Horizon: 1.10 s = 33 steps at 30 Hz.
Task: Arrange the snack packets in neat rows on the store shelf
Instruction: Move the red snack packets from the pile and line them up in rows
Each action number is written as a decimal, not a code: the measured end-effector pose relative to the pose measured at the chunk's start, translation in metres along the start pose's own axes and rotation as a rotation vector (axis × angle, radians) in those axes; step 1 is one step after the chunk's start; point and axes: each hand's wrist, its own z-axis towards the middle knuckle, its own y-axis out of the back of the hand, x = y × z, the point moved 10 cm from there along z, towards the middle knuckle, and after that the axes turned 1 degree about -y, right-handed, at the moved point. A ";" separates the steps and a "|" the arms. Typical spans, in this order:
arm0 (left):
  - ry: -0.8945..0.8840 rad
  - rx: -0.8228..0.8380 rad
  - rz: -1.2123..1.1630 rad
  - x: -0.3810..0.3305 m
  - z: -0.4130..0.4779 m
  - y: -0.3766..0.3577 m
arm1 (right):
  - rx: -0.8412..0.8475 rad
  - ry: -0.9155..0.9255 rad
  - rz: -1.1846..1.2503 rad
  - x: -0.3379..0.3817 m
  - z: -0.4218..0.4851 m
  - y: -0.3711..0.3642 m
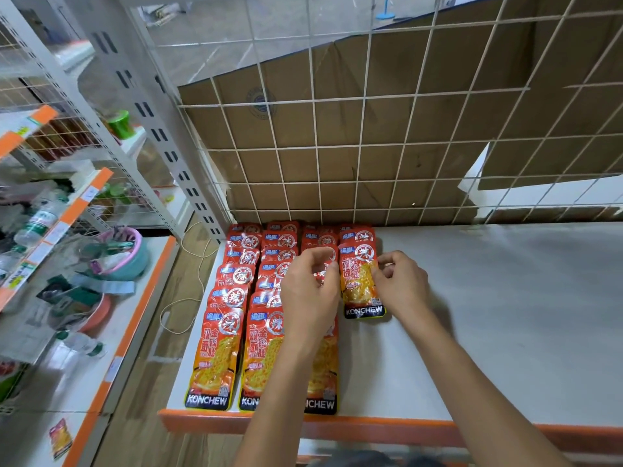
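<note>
Left hand (pixel 310 298) fingers curled, hold unclear, right hand (pixel 401 284) fingers pinching snack packet (pixel 359 284), four packet rows (pixel 236 298) on shelf (pixel 472 332).

The bare shelf (pixel 505 315) right of the snack packets (pixel 232 298) gives open passage from the front edge to the back. Directly behind the packets, a wire grid (pixel 371 146) backed by cardboard (pixel 337 129) blocks any reach rearward. A slotted post (pixel 161 136) stands at the packets' back-left corner. Left of the packets, the shelf ends at a floor gap crossed by a thin cord (pixel 182 298). The left hand (pixel 310 291) and right hand (pixel 401 284) obstruct the packets' right side.
</note>
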 end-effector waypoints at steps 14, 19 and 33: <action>-0.135 0.050 0.005 -0.015 -0.004 -0.007 | -0.062 -0.030 0.033 0.000 -0.014 0.016; -0.298 0.069 0.188 -0.043 -0.019 -0.034 | -0.214 0.040 0.042 -0.028 -0.041 0.059; -0.506 0.191 0.268 -0.182 -0.139 -0.210 | -0.621 -0.028 -0.149 -0.230 -0.125 0.298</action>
